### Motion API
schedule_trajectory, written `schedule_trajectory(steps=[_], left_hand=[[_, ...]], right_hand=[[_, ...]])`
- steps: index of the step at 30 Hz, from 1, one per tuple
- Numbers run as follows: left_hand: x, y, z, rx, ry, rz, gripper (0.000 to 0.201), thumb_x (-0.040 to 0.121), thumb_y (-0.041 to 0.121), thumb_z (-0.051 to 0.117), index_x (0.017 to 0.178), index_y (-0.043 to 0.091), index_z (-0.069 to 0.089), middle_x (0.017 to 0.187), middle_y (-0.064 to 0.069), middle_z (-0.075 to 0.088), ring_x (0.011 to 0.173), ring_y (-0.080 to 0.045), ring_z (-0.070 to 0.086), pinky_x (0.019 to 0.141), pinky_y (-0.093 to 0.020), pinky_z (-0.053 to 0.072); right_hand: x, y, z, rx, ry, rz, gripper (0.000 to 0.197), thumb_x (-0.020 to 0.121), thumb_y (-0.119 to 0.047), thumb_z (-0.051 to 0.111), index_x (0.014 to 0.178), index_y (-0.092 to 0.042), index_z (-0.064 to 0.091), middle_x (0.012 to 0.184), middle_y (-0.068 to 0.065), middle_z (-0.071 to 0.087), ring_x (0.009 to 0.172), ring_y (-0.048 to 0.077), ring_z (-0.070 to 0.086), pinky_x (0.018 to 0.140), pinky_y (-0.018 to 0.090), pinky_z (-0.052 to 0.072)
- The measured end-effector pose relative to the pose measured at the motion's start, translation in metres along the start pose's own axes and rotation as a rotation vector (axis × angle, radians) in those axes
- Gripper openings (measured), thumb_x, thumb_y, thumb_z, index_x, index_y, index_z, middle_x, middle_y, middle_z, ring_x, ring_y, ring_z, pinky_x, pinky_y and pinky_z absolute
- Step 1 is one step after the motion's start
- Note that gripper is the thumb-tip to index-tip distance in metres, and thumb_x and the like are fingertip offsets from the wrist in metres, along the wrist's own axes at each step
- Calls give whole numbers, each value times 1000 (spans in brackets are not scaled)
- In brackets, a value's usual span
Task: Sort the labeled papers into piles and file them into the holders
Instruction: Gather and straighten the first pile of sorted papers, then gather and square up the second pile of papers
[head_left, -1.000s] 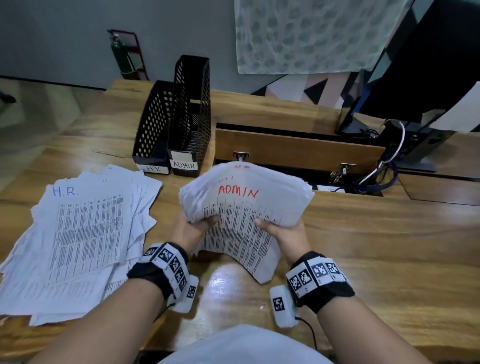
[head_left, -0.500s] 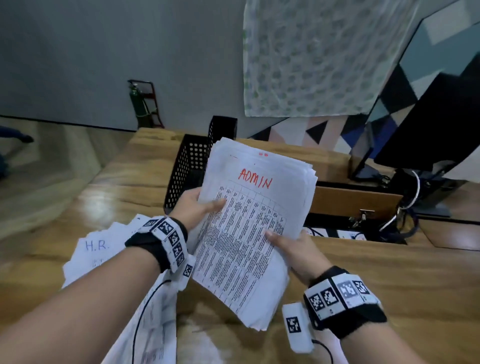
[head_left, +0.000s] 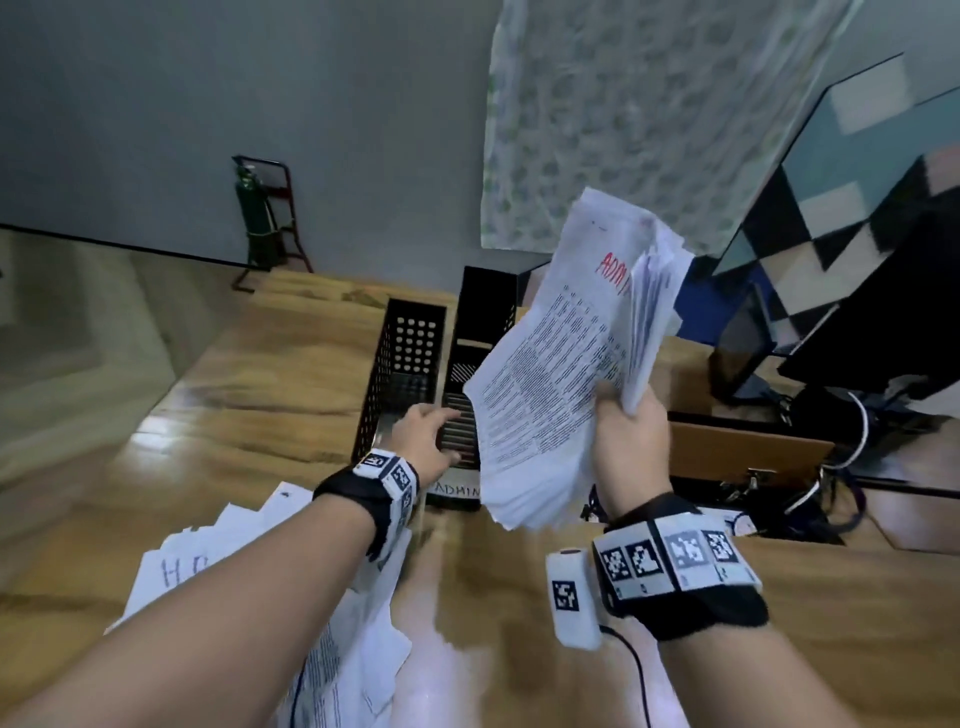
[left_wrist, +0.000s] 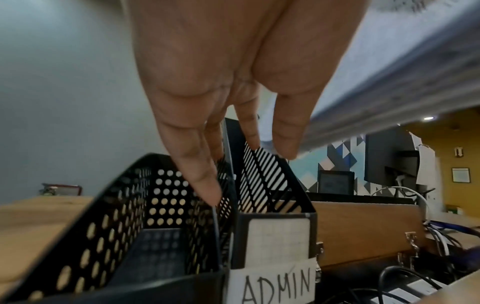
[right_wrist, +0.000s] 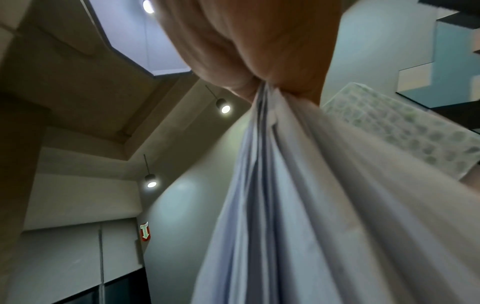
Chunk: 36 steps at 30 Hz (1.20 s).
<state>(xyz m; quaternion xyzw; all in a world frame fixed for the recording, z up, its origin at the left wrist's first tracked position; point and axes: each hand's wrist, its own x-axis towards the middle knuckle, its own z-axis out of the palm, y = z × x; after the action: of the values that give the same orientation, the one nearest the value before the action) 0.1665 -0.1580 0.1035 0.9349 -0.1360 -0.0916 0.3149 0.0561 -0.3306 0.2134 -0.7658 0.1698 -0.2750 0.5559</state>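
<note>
My right hand (head_left: 626, 415) grips a thick stack of white papers (head_left: 556, 374) marked ADMIN in red, held upright and tilted above the desk. In the right wrist view the fingers (right_wrist: 249, 82) pinch the stack (right_wrist: 285, 195) at its edge. Two black holders stand side by side: one with round holes (head_left: 410, 353) and a slatted one (head_left: 467, 374) labelled ADMIN (left_wrist: 278, 286). My left hand (head_left: 441, 434) is free of the papers, its fingers (left_wrist: 205, 185) straight and pointing down at the wall between the holders. The H.R. pile (head_left: 208, 561) lies at lower left, partly under my left arm.
A dark monitor (head_left: 883, 312) and tangled cables (head_left: 852, 447) stand at the right, behind a raised wooden flap (head_left: 748, 452). The wooden desk (head_left: 260, 395) stretches left of the holders. A green cylinder on a red stand (head_left: 254, 218) is by the far wall.
My left hand has let go of the ADMIN stack and moved to the holders. My right hand alone has lifted the stack higher and to the right, turning it edge-on.
</note>
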Motion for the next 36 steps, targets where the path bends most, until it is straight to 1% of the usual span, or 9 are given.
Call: schedule_trajectory(steps=[2, 6, 11, 16, 22, 26, 31, 33, 36], left_hand=[[7, -3, 9, 36, -33, -8, 65, 82, 27, 70, 141, 25, 44, 152, -5, 30, 134, -26, 39, 110, -33, 33], [10, -13, 21, 24, -56, 31, 68, 81, 8, 63, 144, 22, 39, 155, 0, 24, 130, -23, 47, 106, -32, 39], [6, -23, 28, -102, -21, -90, 71, 85, 5, 52, 148, 25, 25, 135, -1, 52, 105, -26, 63, 85, -36, 52], [9, -40, 28, -13, -21, 33, 40, 87, 5, 48, 123, 18, 58, 155, 10, 22, 119, -23, 54, 94, -36, 49], [2, -45, 32, -51, -12, 52, 41, 89, 6, 50, 126, 22, 60, 155, 15, 20, 122, -20, 54, 100, -37, 47], [1, -47, 33, -64, -27, 53, 43, 87, 3, 51, 124, 22, 62, 156, 14, 19, 125, -20, 52, 102, -35, 46], [1, -47, 37, -69, -48, 40, 43, 82, 4, 52, 121, 20, 62, 154, 11, 21, 113, -19, 58, 93, -35, 51], [0, -46, 38, -74, -48, 15, 43, 85, 6, 54, 125, 20, 59, 151, 12, 24, 112, -18, 58, 93, -35, 51], [-4, -45, 40, -66, -40, 8, 46, 87, 10, 57, 132, 17, 54, 151, 10, 25, 120, -18, 54, 98, -32, 48]], right_hand=[[3, -9, 23, -56, 23, -47, 27, 96, -3, 47, 119, -10, 59, 97, 2, 62, 90, 19, 55, 67, 17, 34], [9, -8, 73, -165, 32, -93, 57, 85, 15, 38, 134, -11, 51, 104, 6, 62, 92, 18, 54, 73, 12, 35], [30, 10, 122, -254, 54, -94, 64, 83, 16, 37, 141, -12, 44, 116, 12, 60, 105, 24, 56, 94, 32, 49], [48, 43, 144, -272, 46, -142, 71, 81, 19, 38, 143, -16, 43, 128, 7, 58, 116, 18, 54, 99, 22, 42], [48, 72, 161, -248, 58, -154, 75, 78, 20, 40, 144, -16, 41, 131, 6, 57, 118, 15, 53, 100, 13, 36], [38, 83, 169, -215, 16, -125, 79, 77, 19, 39, 144, -22, 41, 129, 6, 57, 115, 16, 54, 97, 23, 44], [25, 95, 174, -95, 19, 267, 48, 93, -17, 57, 138, -25, 44, 105, 4, 64, 86, 20, 60, 71, 22, 41], [25, 93, 171, -83, 65, 249, 51, 88, -42, 65, 132, -23, 49, 96, -2, 62, 85, 16, 59, 73, 21, 40], [28, 82, 163, -68, 171, 183, 51, 85, -53, 62, 123, -20, 53, 98, -1, 66, 88, 16, 62, 75, 22, 43]])
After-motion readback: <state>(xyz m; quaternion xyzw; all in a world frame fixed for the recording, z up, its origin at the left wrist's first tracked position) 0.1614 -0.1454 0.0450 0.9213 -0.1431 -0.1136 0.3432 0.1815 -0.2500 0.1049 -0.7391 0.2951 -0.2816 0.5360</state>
